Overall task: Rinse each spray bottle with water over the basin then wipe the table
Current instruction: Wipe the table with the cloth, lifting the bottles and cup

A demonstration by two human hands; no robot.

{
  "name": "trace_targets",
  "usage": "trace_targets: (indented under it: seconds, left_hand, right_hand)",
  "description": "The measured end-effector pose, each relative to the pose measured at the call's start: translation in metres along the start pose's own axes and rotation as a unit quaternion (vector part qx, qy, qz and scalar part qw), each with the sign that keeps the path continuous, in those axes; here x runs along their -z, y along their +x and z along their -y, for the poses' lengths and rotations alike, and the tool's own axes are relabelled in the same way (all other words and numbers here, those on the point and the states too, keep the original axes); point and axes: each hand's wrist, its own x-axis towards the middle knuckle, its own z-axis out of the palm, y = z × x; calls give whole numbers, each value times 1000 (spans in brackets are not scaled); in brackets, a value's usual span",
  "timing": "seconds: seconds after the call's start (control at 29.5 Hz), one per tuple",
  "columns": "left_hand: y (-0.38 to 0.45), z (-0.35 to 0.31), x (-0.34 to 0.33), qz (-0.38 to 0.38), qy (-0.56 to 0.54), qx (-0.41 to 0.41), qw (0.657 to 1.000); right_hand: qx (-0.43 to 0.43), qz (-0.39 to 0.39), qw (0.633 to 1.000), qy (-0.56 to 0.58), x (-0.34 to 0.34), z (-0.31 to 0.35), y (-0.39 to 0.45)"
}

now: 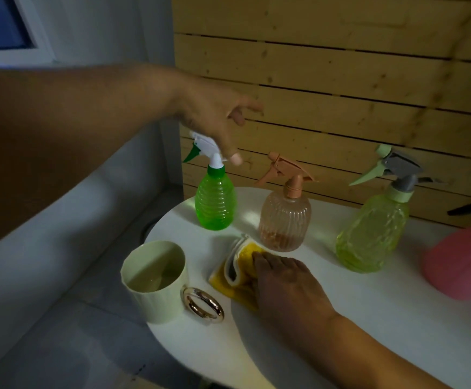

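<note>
Three spray bottles stand in a row at the back of the white table (383, 318): a green one (215, 204) at the left, a peach one (284, 220) in the middle, a yellow-green one (374, 228) at the right. My left hand (214, 119) hovers with loose fingers just above the green bottle's white trigger head, a fingertip close beside it. My right hand (287, 284) lies flat on a crumpled yellow cloth (237, 270) in front of the peach bottle.
A pale green mug (155, 282) holding water, with a gold ring handle, stands at the table's left edge. A pink object (461, 262) sits at the right edge, a dark thing above it. A wooden slat wall runs behind the bottles. Grey floor lies left of the table.
</note>
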Motion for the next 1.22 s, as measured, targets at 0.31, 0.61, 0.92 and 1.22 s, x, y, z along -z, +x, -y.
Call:
trace_targets:
  seconds: [0.31, 0.61, 0.92, 1.22]
  left_hand:
    - [43, -71, -46, 13, -1, -79, 997]
    - [53, -70, -35, -47, -25, -106, 993]
    - [55, -75, 8, -97, 6, -120, 988]
    - [67, -58, -23, -84, -14, -109, 990]
  right_hand:
    - [1, -64, 992, 112, -26, -5, -8]
    - [15, -183, 981, 67, -44, -22, 9]
    - [3, -93, 992, 83, -14, -74, 102]
    - [96, -220, 964, 117, -51, -60, 9]
